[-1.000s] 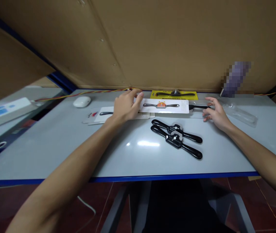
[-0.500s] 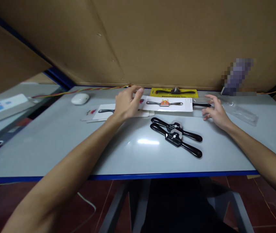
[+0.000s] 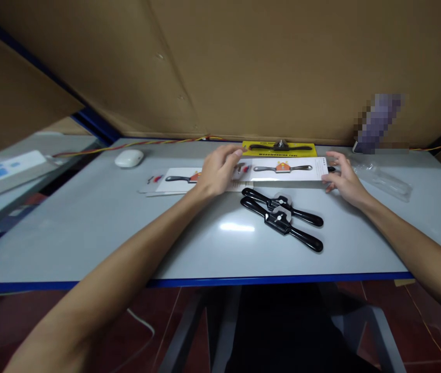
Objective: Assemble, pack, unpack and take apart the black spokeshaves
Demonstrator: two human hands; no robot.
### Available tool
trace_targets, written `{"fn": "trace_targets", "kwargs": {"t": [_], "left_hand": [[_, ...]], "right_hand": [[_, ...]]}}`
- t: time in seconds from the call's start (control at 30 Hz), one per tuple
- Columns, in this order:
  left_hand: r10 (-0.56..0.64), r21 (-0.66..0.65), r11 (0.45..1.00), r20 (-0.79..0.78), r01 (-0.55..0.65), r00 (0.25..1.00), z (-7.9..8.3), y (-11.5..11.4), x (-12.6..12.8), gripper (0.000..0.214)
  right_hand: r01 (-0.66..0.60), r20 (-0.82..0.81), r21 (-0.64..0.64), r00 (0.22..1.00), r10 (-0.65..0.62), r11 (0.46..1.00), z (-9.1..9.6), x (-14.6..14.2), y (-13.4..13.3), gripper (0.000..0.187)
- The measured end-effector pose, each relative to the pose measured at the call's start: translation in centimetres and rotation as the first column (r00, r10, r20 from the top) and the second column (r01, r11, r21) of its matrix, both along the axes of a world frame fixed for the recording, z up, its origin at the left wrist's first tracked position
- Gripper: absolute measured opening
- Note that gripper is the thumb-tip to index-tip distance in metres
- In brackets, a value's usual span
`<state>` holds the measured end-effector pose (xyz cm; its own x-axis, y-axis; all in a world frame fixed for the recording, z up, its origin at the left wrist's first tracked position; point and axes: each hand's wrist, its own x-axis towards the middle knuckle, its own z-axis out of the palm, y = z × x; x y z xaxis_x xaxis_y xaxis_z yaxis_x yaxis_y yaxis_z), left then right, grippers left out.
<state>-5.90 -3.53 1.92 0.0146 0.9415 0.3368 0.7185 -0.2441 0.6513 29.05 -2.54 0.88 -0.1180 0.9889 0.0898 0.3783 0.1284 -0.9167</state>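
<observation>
My left hand (image 3: 220,170) is closed on the left part of a white packaging card (image 3: 306,171) printed with a picture of a spokeshave. My right hand (image 3: 344,178) is at the card's right end, thumb and fingers at its two long edges. A black handle tip (image 3: 332,169) shows past that end; the rest of it is hidden under the card. More white cards (image 3: 174,181) lie under and left of my left hand. Nearer the front, two black spokeshaves (image 3: 278,220) with silver blades lie side by side, the front one partly over the other.
A yellow card with a spokeshave (image 3: 280,149) lies at the back against the board. Clear plastic packaging (image 3: 389,184) is to the right, near a pixelated upright object (image 3: 379,124). A white rounded case (image 3: 129,158) and a power strip (image 3: 9,173) are at left.
My left hand has moved right with the white card, covering most of the black handle. The cards beneath have shifted slightly right too. My right hand has barely moved and now meets the card's end.
</observation>
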Motion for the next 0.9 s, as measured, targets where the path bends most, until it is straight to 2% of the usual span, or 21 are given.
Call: {"fn": "trace_targets", "kwargs": {"t": [0.17,0.3,0.47,0.6,0.7,0.77,0.9], "left_hand": [[-0.152,-0.007,0.988,0.108,0.154,0.982,0.2,-1.5,2.1,0.062],[-0.182,-0.046,0.979,0.224,0.197,0.957,0.4,-2.2,2.9,0.058],[-0.122,-0.114,0.979,0.351,0.171,0.928,0.5,-1.8,2.7,0.064],[-0.086,-0.105,0.984,0.445,0.147,0.891,0.4,-1.1,2.2,0.063],[-0.036,-0.080,0.993,0.475,0.084,0.879,0.5,-0.7,1.7,0.058],[-0.007,-0.055,0.998,0.470,0.037,0.882,0.7,-0.6,1.4,0.058],[0.015,-0.025,1.000,0.452,-0.004,0.892,0.9,-0.4,0.9,0.059]], "right_hand": [[-0.011,0.029,0.049,1.000,0.009,0.999,0.0,-0.2,-0.3,0.074],[0.000,0.033,0.050,0.999,-0.001,0.999,0.0,-0.2,-0.4,0.075],[-0.039,-0.017,0.032,0.999,0.039,0.999,0.0,-0.1,-0.2,0.081],[-0.033,-0.056,0.022,0.998,0.034,0.999,-0.1,0.0,0.0,0.096],[0.002,-0.058,0.054,0.998,0.001,0.999,-0.4,0.0,0.1,0.104],[0.012,-0.062,0.081,0.998,-0.007,0.997,-0.7,0.0,0.2,0.105],[0.027,-0.070,0.125,0.997,-0.019,0.992,-0.9,-0.2,0.2,0.092]]}}
